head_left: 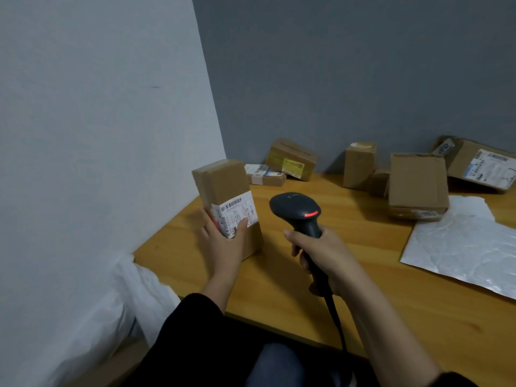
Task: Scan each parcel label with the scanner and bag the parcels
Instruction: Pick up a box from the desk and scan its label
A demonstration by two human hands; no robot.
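Note:
My left hand (223, 241) holds a tall brown cardboard parcel (223, 185) upright, its lower end on the wooden table (279, 289). A white label (237, 210) with a barcode wraps the parcel's lower half, partly under my thumb. My right hand (324, 255) grips the handle of a black corded scanner (298, 209). The scanner head sits just right of the parcel, a red light glowing on its top. A flat white plastic bag (463, 247) lies on the table at the right.
Several more cardboard parcels rest along the grey back wall: a labelled pair (290, 160) at the centre, a small box (358, 166), a bigger box (417, 182) and a large one (483, 166) at far right. White sacking (134, 297) hangs off the table's left end.

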